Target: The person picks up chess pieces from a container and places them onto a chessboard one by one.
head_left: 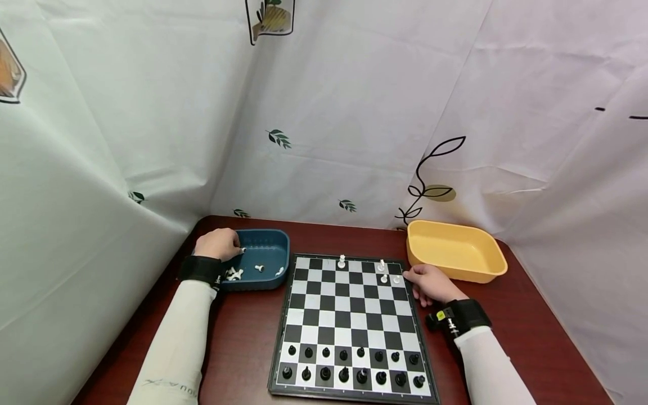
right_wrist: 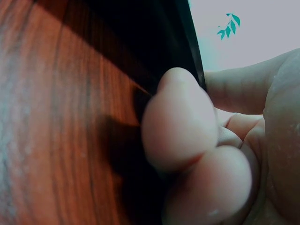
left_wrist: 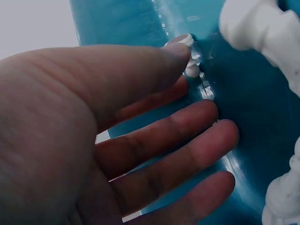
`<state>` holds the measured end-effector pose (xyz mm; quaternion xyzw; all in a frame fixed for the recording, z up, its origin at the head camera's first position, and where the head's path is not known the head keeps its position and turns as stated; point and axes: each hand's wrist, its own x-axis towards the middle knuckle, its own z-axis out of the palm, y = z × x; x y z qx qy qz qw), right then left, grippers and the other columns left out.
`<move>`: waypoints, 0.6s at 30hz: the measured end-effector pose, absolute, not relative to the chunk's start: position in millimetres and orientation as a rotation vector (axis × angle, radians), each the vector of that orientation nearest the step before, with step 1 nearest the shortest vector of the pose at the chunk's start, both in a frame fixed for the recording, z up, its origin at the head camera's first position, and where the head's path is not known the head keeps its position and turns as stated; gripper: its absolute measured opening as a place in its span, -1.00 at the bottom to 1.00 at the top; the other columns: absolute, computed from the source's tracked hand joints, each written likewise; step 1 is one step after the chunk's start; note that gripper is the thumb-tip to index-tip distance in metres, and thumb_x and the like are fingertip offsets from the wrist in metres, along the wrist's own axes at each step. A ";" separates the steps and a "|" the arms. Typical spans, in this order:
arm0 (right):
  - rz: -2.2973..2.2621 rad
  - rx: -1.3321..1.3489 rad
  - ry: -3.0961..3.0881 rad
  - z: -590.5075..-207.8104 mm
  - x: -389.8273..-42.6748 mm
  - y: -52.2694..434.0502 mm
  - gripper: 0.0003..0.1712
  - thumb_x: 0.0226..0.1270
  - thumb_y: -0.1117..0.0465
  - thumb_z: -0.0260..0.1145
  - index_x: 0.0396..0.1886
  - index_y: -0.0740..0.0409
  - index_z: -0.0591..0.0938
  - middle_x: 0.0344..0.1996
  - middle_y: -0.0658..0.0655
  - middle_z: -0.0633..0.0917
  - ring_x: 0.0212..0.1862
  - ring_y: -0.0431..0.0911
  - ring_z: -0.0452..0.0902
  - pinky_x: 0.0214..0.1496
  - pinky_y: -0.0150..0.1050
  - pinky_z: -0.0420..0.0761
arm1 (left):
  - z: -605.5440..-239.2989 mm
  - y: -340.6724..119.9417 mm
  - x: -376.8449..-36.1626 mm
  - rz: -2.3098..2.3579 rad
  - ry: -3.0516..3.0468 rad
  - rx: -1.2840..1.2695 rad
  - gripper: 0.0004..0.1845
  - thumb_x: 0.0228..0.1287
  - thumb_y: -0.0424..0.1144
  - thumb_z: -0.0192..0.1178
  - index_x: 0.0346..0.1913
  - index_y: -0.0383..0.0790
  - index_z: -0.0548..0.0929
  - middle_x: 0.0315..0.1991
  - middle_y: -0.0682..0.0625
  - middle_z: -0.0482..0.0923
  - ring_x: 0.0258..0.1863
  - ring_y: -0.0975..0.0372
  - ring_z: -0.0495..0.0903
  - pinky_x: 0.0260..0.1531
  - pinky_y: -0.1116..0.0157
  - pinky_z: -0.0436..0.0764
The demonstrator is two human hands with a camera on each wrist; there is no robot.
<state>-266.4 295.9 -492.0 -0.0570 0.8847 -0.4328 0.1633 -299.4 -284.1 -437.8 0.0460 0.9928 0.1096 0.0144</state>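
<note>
A chessboard (head_left: 349, 326) lies mid-table (head_left: 243, 337). One tray (head_left: 263, 261) sits just left of its far corner, with loose pieces (head_left: 234, 274) in it; another tray (head_left: 455, 250) sits beyond its far right corner. Two rows of pieces (head_left: 351, 365) fill the near edge; a few pieces (head_left: 382, 267) stand along the far edge.

Head view: bright, even, diffuse illumination; soft shadows lie beside the chessboard (head_left: 350, 325), with straight lines bowing toward the frame edges. Both wrist views are dimmer, colour-shifted and blurred at close range. A dark shadow falls beside the chessboard edge in the right wrist view.
</note>
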 end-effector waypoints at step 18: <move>-1.232 -0.156 2.526 -490.9 -264.9 294.6 -0.62 0.77 0.02 0.22 -0.25 0.20 0.62 -0.60 0.14 0.65 -0.70 -0.07 0.54 -0.62 -0.23 0.50 | -439.8 -273.8 -292.6 0.319 3.090 0.235 -0.91 0.38 -0.29 0.55 -0.32 -0.14 0.87 -0.38 -0.03 0.75 -0.41 0.11 0.62 -0.30 -0.02 0.65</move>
